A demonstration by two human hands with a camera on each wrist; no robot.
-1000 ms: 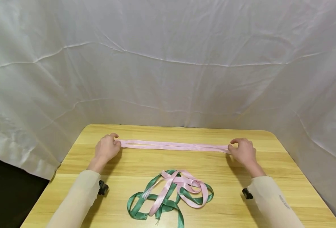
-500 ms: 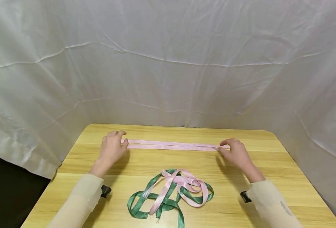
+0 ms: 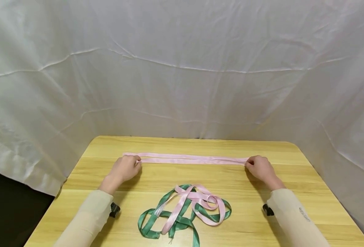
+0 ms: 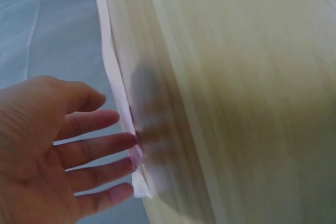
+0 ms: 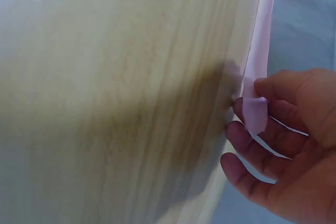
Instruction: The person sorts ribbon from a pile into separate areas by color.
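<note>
A long pink ribbon [image 3: 191, 159], doubled over, lies flat across the far part of the wooden table [image 3: 296, 178]. My left hand [image 3: 135, 162] rests near its left end, a short stretch of ribbon showing beyond it. In the left wrist view the left hand [image 4: 113, 129] has fairly straight fingers, whose tips touch the ribbon's [image 4: 118, 87] edge. My right hand [image 3: 249, 162] is at the ribbon's right end. In the right wrist view the right hand [image 5: 252, 111] pinches the ribbon [image 5: 260, 66] between thumb and curled fingers.
A loose tangle of green and pink ribbons [image 3: 185, 211] lies at the table's near middle, between my forearms. A white cloth backdrop [image 3: 182, 68] hangs behind and round the table. The table's left edge drops off to dark floor.
The left hand let go of the ribbon's left end and shifted right and nearer. The right hand slid left, then back to the right end. The ribbon now lies flatter.
</note>
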